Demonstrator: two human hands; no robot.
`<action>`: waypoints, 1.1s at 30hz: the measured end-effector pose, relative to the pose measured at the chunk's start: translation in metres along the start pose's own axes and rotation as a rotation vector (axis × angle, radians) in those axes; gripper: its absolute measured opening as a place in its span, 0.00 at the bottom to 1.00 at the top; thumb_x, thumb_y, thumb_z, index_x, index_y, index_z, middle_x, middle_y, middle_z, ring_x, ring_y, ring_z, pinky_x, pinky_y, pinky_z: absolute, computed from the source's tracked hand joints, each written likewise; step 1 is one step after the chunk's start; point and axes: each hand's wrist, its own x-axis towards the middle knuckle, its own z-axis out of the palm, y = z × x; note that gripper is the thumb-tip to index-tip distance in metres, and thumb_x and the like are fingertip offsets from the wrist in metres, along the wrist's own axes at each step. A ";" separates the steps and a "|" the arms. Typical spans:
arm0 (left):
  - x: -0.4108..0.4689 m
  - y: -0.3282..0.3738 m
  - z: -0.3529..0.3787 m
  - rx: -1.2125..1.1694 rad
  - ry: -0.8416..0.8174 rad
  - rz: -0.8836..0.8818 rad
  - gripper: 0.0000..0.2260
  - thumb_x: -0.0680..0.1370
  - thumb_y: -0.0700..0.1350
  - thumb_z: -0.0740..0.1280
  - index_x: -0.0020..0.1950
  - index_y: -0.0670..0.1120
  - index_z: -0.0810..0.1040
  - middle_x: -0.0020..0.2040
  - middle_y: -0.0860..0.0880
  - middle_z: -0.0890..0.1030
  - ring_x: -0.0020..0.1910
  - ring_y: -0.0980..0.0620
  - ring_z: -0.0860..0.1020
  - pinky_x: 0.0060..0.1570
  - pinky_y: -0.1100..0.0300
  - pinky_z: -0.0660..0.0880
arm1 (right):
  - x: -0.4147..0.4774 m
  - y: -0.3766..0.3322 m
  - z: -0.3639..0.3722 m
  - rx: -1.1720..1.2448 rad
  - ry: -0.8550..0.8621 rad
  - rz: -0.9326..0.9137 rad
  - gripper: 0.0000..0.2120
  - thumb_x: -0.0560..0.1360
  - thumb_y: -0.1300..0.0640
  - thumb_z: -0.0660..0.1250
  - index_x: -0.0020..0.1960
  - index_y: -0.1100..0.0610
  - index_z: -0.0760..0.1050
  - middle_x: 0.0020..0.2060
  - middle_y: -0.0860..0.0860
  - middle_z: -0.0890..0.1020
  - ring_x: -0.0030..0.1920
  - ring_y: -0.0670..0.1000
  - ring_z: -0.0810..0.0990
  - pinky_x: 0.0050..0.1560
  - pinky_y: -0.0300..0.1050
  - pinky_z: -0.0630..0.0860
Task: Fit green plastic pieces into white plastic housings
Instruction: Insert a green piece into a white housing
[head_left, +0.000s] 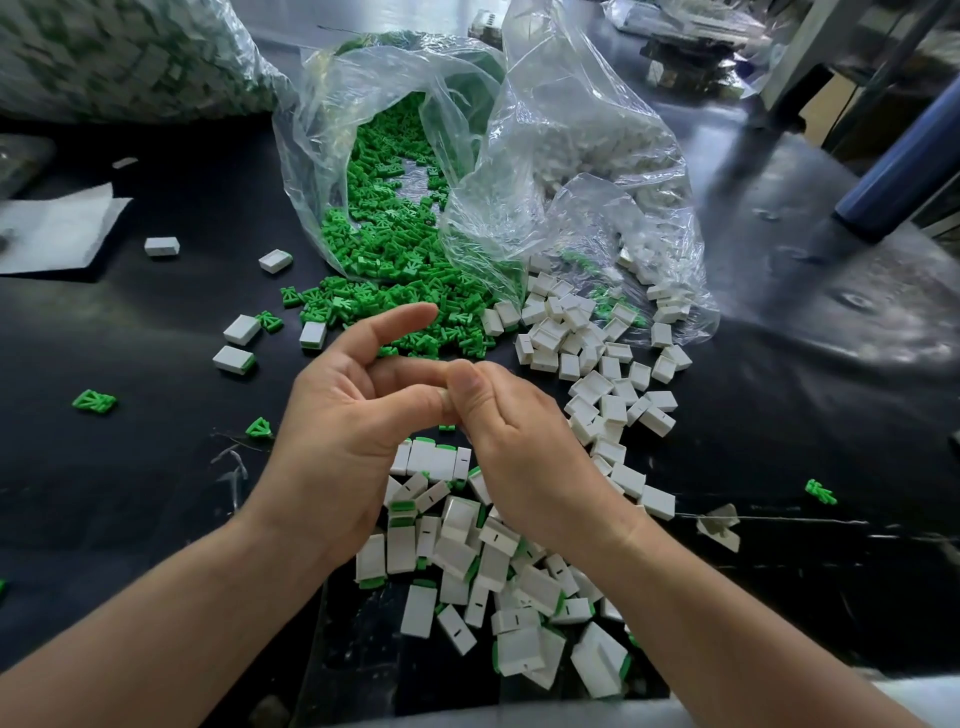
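Black counter (156, 467) | clear bags (545, 130) spill green pieces (395, 249) and white housings (597, 364) ahead | finished pile (457, 551) under my wrists | left hand (337, 426) and right hand (511, 431) pinch one small part (447, 427) between them, mostly hidden, green sliver showing | advice: line it up square, press straight until flush

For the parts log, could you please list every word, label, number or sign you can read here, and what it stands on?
There is no readable word, number or brand in this view.
The white housings show only a short dark line on one face, not a character.
The clear plastic bag and the white sheet show no print.
The clutter at the back is too blurred to read.
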 end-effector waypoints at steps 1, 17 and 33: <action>0.000 0.000 0.000 0.002 0.000 -0.002 0.22 0.61 0.34 0.68 0.55 0.45 0.74 0.34 0.47 0.84 0.35 0.52 0.83 0.35 0.64 0.78 | 0.000 0.000 0.000 -0.007 0.000 -0.001 0.24 0.79 0.44 0.47 0.54 0.60 0.73 0.49 0.54 0.79 0.52 0.54 0.76 0.54 0.57 0.72; 0.004 0.003 -0.006 0.028 -0.025 -0.053 0.28 0.59 0.36 0.74 0.57 0.46 0.74 0.38 0.46 0.85 0.35 0.50 0.83 0.35 0.62 0.78 | 0.003 0.002 -0.020 0.212 -0.046 0.056 0.35 0.68 0.32 0.47 0.34 0.60 0.76 0.24 0.45 0.74 0.27 0.42 0.70 0.34 0.37 0.67; 0.002 0.004 -0.007 0.361 -0.019 -0.011 0.24 0.65 0.31 0.72 0.53 0.54 0.75 0.36 0.48 0.84 0.34 0.54 0.82 0.33 0.66 0.76 | 0.005 0.004 -0.028 0.126 0.052 -0.039 0.07 0.72 0.56 0.69 0.35 0.53 0.76 0.27 0.44 0.75 0.28 0.41 0.71 0.32 0.38 0.68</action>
